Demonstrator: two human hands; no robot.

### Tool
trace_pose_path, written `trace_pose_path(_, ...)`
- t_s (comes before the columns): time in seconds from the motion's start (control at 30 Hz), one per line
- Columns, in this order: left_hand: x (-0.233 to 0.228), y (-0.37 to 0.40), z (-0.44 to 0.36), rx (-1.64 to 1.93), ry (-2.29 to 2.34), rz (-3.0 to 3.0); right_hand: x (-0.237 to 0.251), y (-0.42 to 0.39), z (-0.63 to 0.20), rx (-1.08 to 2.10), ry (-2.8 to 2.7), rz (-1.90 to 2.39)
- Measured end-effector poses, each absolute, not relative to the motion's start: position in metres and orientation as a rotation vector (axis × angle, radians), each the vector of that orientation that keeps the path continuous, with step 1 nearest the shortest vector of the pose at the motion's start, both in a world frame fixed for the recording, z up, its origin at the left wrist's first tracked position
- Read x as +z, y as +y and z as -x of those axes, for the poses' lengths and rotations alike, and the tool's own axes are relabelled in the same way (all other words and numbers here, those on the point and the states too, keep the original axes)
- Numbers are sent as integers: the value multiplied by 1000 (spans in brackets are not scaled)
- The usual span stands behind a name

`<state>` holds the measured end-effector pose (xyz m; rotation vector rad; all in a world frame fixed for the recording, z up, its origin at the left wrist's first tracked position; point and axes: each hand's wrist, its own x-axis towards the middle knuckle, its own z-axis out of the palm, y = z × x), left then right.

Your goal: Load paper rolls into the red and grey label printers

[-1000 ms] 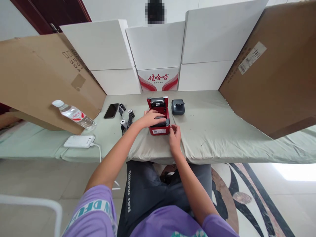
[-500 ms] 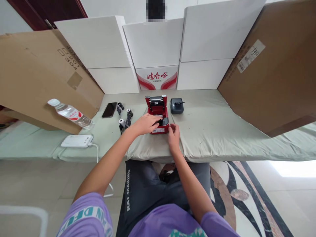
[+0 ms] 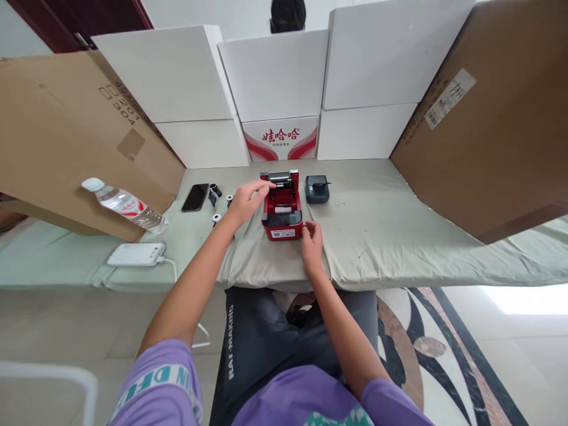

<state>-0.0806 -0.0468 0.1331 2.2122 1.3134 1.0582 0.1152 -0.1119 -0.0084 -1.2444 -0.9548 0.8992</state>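
See red-and-black boxy plastic printer (image 3: pixel 283 231) at frame ctr, lid (image 3: pixel 280 179) up, behind pale-green cloth (image 3: pixel 377 236) edge. Note left hand (image 3: pixel 245 204) by lid's L edge, fingers loosely apart. Spot right hand (image 3: pixel 313 241) by lower-R side, fingers curled; can't tell if clamped. See wide cloth toward 1 brown cardboard box (image 3: pixel 497 142), frame R.

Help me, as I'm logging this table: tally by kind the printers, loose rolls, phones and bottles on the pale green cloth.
Red box-shaped printer with open lid: 1
Small loose black-and-white rolls, partly hidden: 3 visible
Black flat rectangular phone: 1
Clear plastic bottle with white cap and red label: 1
Total: 6
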Motion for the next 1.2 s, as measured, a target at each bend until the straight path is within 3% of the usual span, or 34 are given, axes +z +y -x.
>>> trace_pose_path(0.27, 128, 2, 62, 748, 1749, -2408, -8, -112, -115, 894, -948, 1245)
trace_pose_path(0.63, 118, -68, 42, 526, 1744, -2413, -9, -109, -113, 875, -939, 1229)
trace_pose_path(0.87, 102, -76, 46, 818, 1691, -2205, -5, -103, -117, 912, -930, 1162)
trace_pose_path(1.07, 72, -33, 75, 1274, 1515, -1560, 29, -42, -126, 1236, -807, 1164)
trace_pose_path(1.2, 55, -15, 80, 1192, 1417, -1226, 49, -9, -125, 1369, -826, 1084)
